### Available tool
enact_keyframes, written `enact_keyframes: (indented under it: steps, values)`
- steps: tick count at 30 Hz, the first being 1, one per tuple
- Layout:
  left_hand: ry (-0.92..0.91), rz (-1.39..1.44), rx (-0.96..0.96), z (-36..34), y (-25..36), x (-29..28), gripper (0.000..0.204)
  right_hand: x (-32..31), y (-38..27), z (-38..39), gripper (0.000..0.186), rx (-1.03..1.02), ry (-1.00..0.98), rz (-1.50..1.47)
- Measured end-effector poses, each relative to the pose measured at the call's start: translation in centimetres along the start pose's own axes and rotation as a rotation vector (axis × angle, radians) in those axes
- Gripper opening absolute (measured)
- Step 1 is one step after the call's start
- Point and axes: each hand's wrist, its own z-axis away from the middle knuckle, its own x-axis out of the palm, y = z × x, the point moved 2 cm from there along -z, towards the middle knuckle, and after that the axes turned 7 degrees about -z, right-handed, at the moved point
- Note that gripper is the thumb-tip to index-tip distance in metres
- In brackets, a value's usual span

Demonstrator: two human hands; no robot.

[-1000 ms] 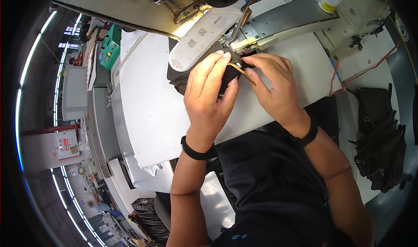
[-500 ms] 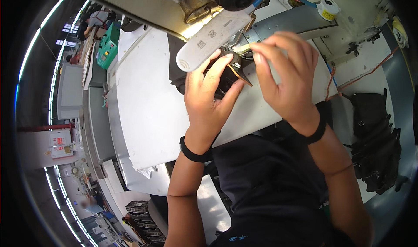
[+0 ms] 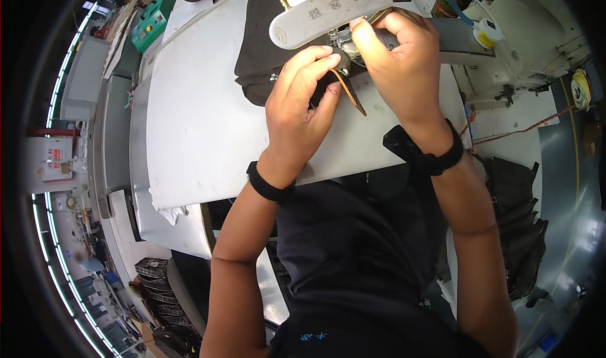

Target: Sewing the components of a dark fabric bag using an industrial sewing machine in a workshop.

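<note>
My left hand (image 3: 293,105) is closed on the edge of a black fabric bag piece (image 3: 257,39), fingertips beside the metal presser foot (image 3: 339,39) of a sewing machine. A narrow dark strap with a tan edge (image 3: 351,93) sticks out between my two hands. Most of the bag piece lies on the white table, beyond and left of my left hand. My right hand (image 3: 407,67) is raised at the needle area, thumb and forefinger pinched together under the long grey machine cover (image 3: 331,14). Whatever they pinch is too small or hidden to make out.
The white worktable (image 3: 202,118) spreads to the left. A small white bottle with a yellow label (image 3: 487,34) stands at the machine's right, near a blue tube (image 3: 456,7). Black fabric pieces (image 3: 514,225) hang at the right. A green box (image 3: 154,18) sits far left.
My right hand has moved from beside the machine up to the needle area, its fingers closing into a pinch. My left hand keeps its hold on the bag piece. The whole view has shifted.
</note>
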Motion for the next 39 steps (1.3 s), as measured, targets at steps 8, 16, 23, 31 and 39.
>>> enact_keyframes:
  steps: [8, 16, 23, 31, 39]
  values:
    - [-0.066, 0.065, -0.051, -0.3, -0.1, -0.4, 0.043, -0.7, 0.7, 1.3, 0.01, -0.234, 0.03, 0.044]
    - [-0.027, 0.081, -0.031, 0.0, -0.1, -0.3, 0.041, -1.7, 1.9, 2.3, 0.021, -0.445, -0.099, 0.094]
    - [-0.044, 0.134, -0.103, -0.2, -0.2, -0.3, 0.04, -1.2, 0.0, 1.4, 0.01, -0.235, -0.043, 0.017]
    - [-0.001, 0.113, -0.109, -0.3, -0.3, 0.0, 0.034, -0.7, -0.6, 0.3, 0.025, 0.096, -0.058, -0.112]
    - [0.005, 0.1, -0.116, -0.4, -0.2, 0.0, 0.034, -0.6, -0.7, 0.2, 0.028, 0.088, -0.052, -0.141]
